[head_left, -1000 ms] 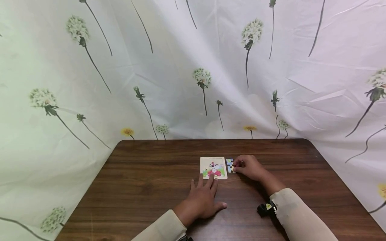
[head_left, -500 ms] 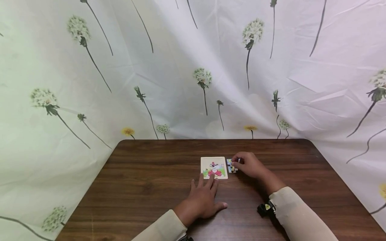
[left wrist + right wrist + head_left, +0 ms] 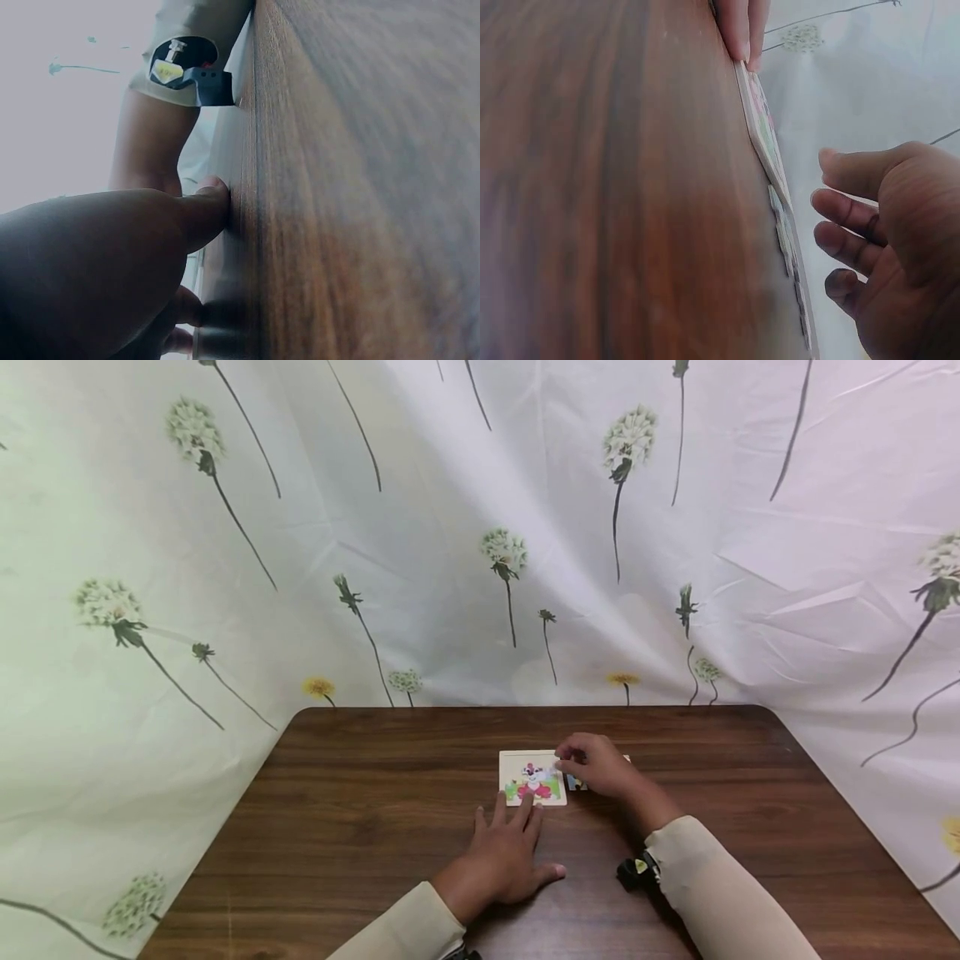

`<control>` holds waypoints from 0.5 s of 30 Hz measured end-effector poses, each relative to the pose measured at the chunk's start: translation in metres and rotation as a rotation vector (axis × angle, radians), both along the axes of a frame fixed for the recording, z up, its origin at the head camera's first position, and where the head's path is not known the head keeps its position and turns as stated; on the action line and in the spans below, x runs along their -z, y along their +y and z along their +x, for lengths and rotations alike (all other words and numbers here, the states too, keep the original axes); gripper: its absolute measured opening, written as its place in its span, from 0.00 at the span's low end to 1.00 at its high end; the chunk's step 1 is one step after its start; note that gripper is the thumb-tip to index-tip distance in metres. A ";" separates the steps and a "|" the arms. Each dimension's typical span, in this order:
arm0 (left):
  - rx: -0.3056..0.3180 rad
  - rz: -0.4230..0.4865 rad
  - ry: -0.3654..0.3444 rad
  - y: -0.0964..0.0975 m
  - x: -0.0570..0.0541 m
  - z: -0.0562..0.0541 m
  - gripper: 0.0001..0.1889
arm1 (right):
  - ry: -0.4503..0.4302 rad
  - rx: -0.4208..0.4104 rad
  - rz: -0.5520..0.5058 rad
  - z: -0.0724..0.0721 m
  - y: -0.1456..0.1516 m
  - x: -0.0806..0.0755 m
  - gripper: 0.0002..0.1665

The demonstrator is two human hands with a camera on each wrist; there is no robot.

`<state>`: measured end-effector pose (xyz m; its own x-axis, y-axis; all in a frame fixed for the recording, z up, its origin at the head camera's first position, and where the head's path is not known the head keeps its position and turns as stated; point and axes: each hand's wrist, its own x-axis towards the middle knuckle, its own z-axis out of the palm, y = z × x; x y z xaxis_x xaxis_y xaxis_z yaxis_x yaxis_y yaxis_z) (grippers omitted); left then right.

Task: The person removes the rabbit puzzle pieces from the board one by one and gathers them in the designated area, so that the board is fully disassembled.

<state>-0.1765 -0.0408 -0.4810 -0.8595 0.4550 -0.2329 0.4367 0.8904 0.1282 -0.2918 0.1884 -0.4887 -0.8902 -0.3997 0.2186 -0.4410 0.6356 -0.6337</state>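
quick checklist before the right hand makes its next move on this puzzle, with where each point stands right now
1. Jigsaw board flat on the wooden table: ok.
2. Left hand touching the board's near edge: ok, fingertips rest there.
3. Right hand at the board: ok, fingertips reach its right edge in the head view.
4. Piece pinched in the right hand: cannot tell, too small and partly hidden.
5. Loose puzzle pieces fully visible from the head: not ok, the right hand covers part.
6. Picture filled to the top: not ok, the upper area looks plain cream.
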 end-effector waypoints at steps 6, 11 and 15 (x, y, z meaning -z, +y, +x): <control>-0.008 -0.007 -0.016 0.001 -0.001 -0.001 0.52 | -0.015 -0.028 0.011 -0.007 -0.009 0.003 0.10; 0.000 -0.014 -0.008 0.001 -0.001 -0.002 0.52 | -0.007 -0.080 0.070 -0.013 -0.015 0.004 0.15; 0.006 -0.016 -0.003 0.001 0.000 -0.002 0.52 | -0.003 -0.115 0.112 -0.016 -0.019 0.003 0.16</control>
